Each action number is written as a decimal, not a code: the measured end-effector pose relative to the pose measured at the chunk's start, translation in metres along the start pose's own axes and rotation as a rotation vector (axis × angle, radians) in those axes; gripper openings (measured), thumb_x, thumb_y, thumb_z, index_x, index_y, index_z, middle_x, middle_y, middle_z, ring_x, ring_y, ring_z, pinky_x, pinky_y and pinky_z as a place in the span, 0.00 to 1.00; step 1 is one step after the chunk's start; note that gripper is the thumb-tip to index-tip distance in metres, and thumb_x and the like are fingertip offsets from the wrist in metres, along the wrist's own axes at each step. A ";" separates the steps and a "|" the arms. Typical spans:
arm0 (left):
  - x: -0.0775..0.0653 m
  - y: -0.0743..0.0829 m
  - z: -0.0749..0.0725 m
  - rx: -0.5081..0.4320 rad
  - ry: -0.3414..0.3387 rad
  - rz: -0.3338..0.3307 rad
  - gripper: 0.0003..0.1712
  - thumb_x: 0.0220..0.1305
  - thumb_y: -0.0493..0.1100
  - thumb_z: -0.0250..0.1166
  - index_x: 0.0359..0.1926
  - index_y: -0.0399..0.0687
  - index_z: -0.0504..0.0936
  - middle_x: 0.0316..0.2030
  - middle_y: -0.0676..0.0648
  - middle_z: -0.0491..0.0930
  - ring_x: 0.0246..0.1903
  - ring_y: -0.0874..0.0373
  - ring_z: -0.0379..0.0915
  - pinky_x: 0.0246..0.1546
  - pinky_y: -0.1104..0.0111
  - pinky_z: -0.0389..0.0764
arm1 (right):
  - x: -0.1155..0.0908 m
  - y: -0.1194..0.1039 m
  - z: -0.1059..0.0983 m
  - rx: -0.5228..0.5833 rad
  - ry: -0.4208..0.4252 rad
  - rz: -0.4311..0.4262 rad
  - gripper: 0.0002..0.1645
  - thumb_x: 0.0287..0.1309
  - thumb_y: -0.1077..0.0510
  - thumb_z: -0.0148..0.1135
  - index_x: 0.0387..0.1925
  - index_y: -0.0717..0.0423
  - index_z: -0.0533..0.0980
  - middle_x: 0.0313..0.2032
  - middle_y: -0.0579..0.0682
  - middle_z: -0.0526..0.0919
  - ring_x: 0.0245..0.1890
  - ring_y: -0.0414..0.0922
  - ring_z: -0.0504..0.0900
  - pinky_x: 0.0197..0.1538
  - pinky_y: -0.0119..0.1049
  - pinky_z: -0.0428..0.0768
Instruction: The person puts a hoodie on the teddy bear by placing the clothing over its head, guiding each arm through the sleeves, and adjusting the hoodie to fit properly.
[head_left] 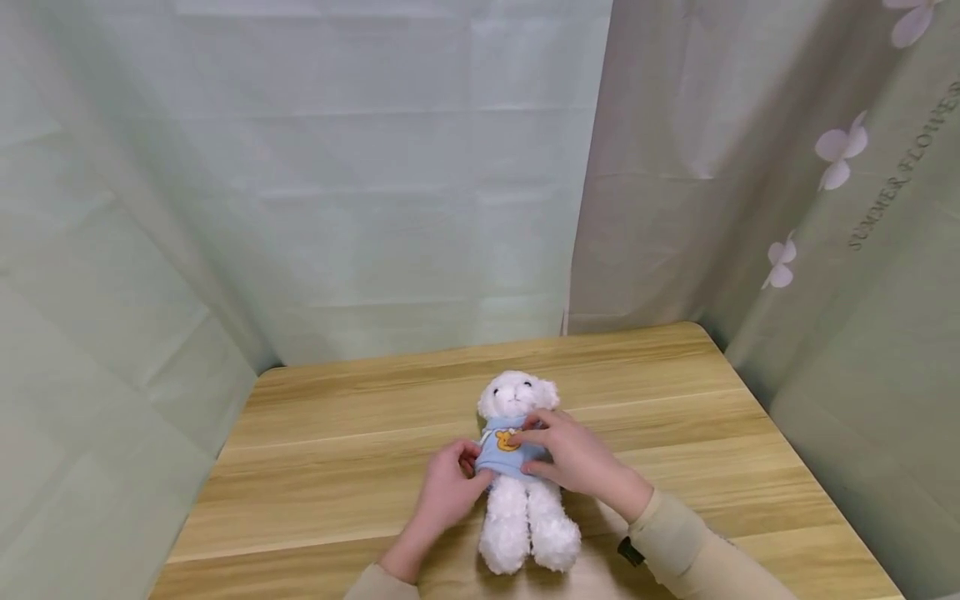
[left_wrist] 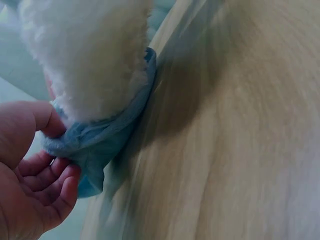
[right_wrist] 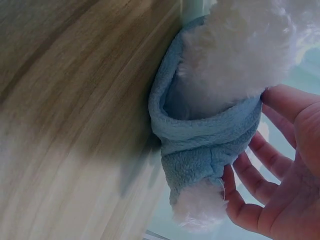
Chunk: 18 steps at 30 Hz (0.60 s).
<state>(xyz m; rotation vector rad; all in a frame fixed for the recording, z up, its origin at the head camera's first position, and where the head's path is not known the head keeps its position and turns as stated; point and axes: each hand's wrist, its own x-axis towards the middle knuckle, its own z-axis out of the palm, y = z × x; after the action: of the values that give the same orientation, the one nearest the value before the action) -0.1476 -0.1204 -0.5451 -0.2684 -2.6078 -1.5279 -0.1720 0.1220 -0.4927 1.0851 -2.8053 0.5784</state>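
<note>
A white plush toy (head_left: 513, 395) lies on its back on the wooden table, its fluffy legs (head_left: 504, 527) pointing toward me. It wears a light blue sweater (head_left: 491, 460) with an orange animal patch (head_left: 507, 440) on the chest. My left hand (head_left: 447, 483) pinches the sweater's lower hem at the toy's left-of-view side; in the left wrist view the thumb lies on the blue edge (left_wrist: 100, 131). Over the other side reaches my right hand (head_left: 573, 454), thumb at the hem and loosely bent fingers resting along the sweater. A white paw (right_wrist: 200, 205) pokes out of the sleeve (right_wrist: 192, 165) there.
The wood-grain table (head_left: 337, 467) has rounded far corners. Pale curtains (head_left: 360, 183) hang close behind it and on both sides, the right one printed with flowers (head_left: 840, 150) and lettering. A dark band (head_left: 631, 551) shows at the right sleeve.
</note>
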 end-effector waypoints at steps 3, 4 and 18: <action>0.000 0.001 0.004 0.079 0.049 0.049 0.10 0.52 0.33 0.74 0.34 0.46 0.81 0.23 0.56 0.73 0.24 0.65 0.68 0.26 0.72 0.72 | 0.000 -0.001 0.001 -0.004 0.010 -0.005 0.24 0.63 0.46 0.78 0.60 0.43 0.87 0.58 0.50 0.81 0.53 0.50 0.81 0.50 0.45 0.83; 0.000 0.001 0.006 0.106 0.065 0.070 0.11 0.51 0.32 0.73 0.32 0.47 0.80 0.23 0.57 0.72 0.23 0.66 0.67 0.25 0.72 0.71 | 0.000 -0.001 0.001 -0.004 0.016 -0.008 0.24 0.63 0.46 0.78 0.60 0.43 0.87 0.58 0.50 0.81 0.52 0.50 0.81 0.50 0.45 0.83; 0.007 0.003 0.012 0.409 0.150 0.082 0.20 0.44 0.23 0.67 0.24 0.51 0.71 0.23 0.53 0.68 0.22 0.58 0.65 0.22 0.66 0.68 | -0.001 -0.006 0.008 -0.033 0.060 0.003 0.22 0.62 0.45 0.79 0.57 0.41 0.88 0.55 0.50 0.82 0.53 0.50 0.80 0.52 0.47 0.82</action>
<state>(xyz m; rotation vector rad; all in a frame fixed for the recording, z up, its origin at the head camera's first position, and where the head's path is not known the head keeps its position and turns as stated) -0.1543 -0.1074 -0.5474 -0.2084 -2.6696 -0.9193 -0.1669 0.1160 -0.4987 1.0403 -2.7553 0.5539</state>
